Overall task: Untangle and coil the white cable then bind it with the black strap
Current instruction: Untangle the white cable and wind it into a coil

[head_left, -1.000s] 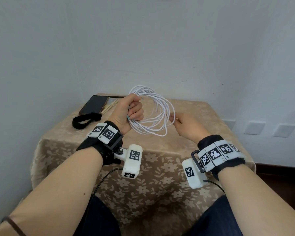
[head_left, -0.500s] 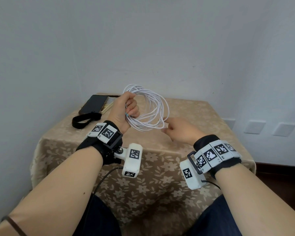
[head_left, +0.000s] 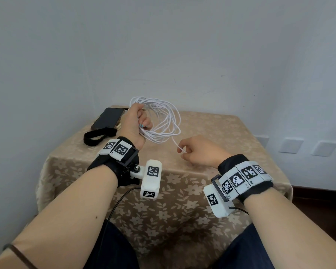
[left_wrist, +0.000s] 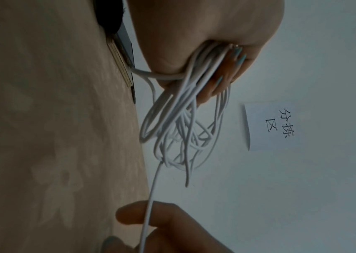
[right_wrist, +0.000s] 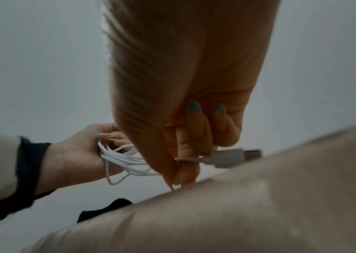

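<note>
Compared with earlier, right hand (head_left: 200, 150) is drawing back from the coil, pinching the white cable (head_left: 163, 121) tail near its plug (right_wrist: 231, 158). Left hand (head_left: 134, 123) is gripping the loops above the table (head_left: 211, 133); black strap (head_left: 95, 135) is lying beside the phone (head_left: 109, 118).

white cable (head_left: 164, 123), black strap (head_left: 95, 135), beige floral tablecloth (head_left: 211, 129), teal nails

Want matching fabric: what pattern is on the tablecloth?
Beige tablecloth with a paler flower print, clearest in the head view.
</note>
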